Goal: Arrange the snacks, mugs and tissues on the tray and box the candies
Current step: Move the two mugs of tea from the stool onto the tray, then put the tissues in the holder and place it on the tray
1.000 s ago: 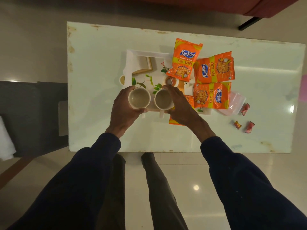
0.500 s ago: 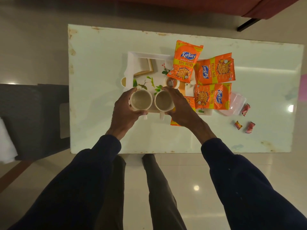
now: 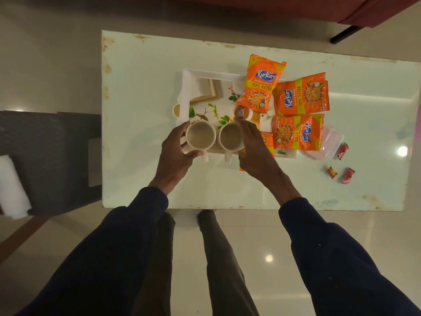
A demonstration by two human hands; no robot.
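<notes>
Two cream mugs stand side by side at the near edge of the white floral tray, handles pointing toward me. My left hand wraps the left mug. My right hand grips the right mug. Three orange Kurkure packets lie on the tray's right half: one upright at the back, one sideways beside it, one sideways below. Part of another orange packet peeks out under my right hand. Three red candies lie on the table right of the tray.
A clear plastic box sits at the tray's right edge, near the candies. The white table has bare room on its left side. A dark chair with a white roll stands left; a red sofa edge lies behind.
Both hands have stayed on the two mugs at the tray's near edge, with only a slight shift; the packets and candies have not moved.
</notes>
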